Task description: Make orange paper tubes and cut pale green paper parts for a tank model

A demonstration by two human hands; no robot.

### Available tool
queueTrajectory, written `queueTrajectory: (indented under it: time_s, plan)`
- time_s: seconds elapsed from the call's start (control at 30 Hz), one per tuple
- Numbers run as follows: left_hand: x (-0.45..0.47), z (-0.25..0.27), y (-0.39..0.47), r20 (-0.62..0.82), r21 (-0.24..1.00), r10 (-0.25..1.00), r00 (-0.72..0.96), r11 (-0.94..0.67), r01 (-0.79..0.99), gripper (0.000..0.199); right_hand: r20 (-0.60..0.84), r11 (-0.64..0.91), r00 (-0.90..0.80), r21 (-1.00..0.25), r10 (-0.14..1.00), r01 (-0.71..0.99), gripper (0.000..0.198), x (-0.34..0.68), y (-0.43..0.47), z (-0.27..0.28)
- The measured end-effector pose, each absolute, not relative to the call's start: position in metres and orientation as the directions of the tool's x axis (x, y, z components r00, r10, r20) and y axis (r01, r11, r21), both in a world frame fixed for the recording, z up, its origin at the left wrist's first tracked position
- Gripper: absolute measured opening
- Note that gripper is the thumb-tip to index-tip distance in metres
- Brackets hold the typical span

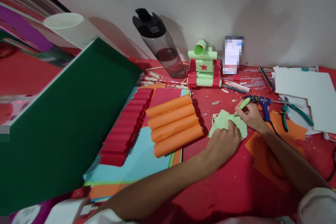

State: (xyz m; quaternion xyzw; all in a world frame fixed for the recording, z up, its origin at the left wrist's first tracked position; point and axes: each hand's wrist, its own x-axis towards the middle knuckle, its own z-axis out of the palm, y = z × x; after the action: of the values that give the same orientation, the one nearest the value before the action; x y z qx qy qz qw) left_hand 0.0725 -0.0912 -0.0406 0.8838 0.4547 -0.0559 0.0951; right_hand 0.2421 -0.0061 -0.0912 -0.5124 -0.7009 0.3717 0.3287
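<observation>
My right hand (251,116) is closed around a light green pen (243,106), its tip down at a piece of light green paper (240,122). Beside it, my left hand (225,140) holds that paper against the red table, fingers curled with the fingertips pressed on it. The paper has an irregular, cut outline, with more scraps around it. Just left of my left hand lie several orange paper rolls (174,126) joined side by side. A blue glue gun (262,105) lies right of my right hand.
Pleated red paper (126,126) lies on coloured sheets beside a large green board (65,119). Behind stand a water bottle (168,54), a green-and-red paper model (204,66) and a phone (232,56). Pliers (296,110), orange paper (291,126) and white board (321,101) lie right.
</observation>
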Motion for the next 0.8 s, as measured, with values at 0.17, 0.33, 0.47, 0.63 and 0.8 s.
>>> queueTrajectory:
  time_s: [0.17,0.33,0.47,0.63,0.8]
  plan:
    - [0.065,-0.029,-0.081,-0.273,0.18,0.768,0.579,-0.55,0.816,0.045,0.112,0.175,-0.188,-0.914,0.976,0.365,0.023,0.242,-0.007,-0.09]
    - [0.046,-0.013,-0.062,-0.251,0.156,0.824,0.508,-0.483,0.862,0.042,0.146,0.209,-0.204,-0.919,0.968,0.335,0.022,0.24,-0.009,-0.089]
    - [0.029,-0.01,-0.042,-0.253,0.082,0.885,0.39,-0.382,0.921,0.041,0.187,0.235,-0.18,-0.926,0.966,0.297,0.021,0.238,-0.009,-0.09]
    - [0.019,-0.028,-0.025,-0.269,0.002,0.886,0.378,-0.392,0.92,0.038,0.197,0.26,-0.22,-0.914,0.956,0.311,0.022,0.241,-0.01,-0.089]
    - [0.025,-0.039,-0.023,-0.26,-0.001,0.89,0.375,-0.389,0.921,0.036,0.174,0.24,-0.227,-0.92,0.958,0.309,0.024,0.242,-0.01,-0.088]
